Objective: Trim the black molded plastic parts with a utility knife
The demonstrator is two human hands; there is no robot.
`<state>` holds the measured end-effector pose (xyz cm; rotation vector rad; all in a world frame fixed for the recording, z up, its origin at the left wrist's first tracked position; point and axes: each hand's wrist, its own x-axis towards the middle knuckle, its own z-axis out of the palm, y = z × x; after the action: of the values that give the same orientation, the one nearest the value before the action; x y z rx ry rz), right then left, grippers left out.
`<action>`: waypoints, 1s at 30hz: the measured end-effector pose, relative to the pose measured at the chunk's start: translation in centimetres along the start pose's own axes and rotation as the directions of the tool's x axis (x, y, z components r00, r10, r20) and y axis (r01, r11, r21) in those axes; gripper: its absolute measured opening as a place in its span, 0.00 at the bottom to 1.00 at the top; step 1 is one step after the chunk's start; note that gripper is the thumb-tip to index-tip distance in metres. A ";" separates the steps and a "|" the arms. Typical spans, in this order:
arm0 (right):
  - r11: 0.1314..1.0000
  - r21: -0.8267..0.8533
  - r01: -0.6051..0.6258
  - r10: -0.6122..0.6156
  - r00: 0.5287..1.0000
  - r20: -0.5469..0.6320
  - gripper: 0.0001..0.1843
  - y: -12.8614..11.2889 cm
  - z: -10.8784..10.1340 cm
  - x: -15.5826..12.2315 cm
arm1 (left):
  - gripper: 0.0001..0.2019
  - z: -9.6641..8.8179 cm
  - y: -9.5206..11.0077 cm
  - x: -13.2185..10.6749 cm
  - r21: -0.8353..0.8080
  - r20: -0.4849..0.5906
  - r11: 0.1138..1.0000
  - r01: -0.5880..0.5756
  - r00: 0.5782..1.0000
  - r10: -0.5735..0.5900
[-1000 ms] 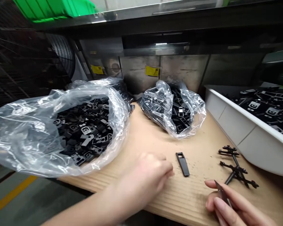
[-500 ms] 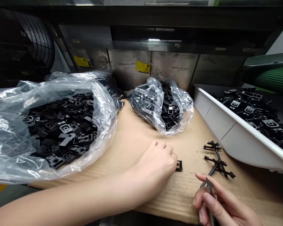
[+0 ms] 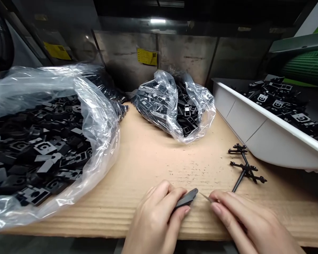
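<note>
**Holding part and blade, lower centre**

Left hand (image 3: 155, 218) gripping black plastic part (image 3: 187, 198) between thumb and fingers; right hand (image 3: 249, 222) pinching narrow craft blade (image 3: 206, 197), tip just beside part's end. Black runner (image 3: 245, 167) lying right on cardboard sheet (image 3: 153, 158).

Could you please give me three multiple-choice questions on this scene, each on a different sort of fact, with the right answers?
1. Where does the black plastic runner lie?
A. Inside a plastic bag
B. On the cardboard sheet
C. On the floor

2. What colour is the tub at the right?
A. White
B. Green
C. Yellow

3. What state is the black plastic part in?
A. Lying loose on the sheet
B. Lying in the tub
C. Held in the fingers of the left hand

Answers:
1. B: the runner rests on the sheet, right of the hands.
2. A: the tub's outer wall shows white.
3. C: the fingers pinch it, one end close to the small blade in the right hand.
</note>
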<state>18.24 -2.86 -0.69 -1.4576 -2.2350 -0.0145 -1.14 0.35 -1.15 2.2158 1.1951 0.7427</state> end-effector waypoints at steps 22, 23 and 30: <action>0.981 -0.112 -0.156 0.167 0.981 0.095 0.13 -0.9 0.8 0.6 | 0.11 0.0 -0.3 -0.3 -0.055 0.018 0.995 -0.082 0.996 0.084; 0.976 -0.124 -0.180 0.191 0.978 0.086 0.13 -0.8 0.7 0.7 | 0.11 0.0 -0.3 -0.2 -0.066 0.020 0.995 -0.078 0.997 0.079; 0.997 -0.016 -0.073 0.072 0.995 -0.067 0.09 -0.6 -0.5 0.6 | 0.09 -1.3 -0.5 -0.1 -0.443 0.059 0.885 0.143 0.990 -0.130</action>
<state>17.76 -2.71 0.15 -1.5252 -2.1329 -0.0595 -2.32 0.72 -0.53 1.7385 1.0294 0.8300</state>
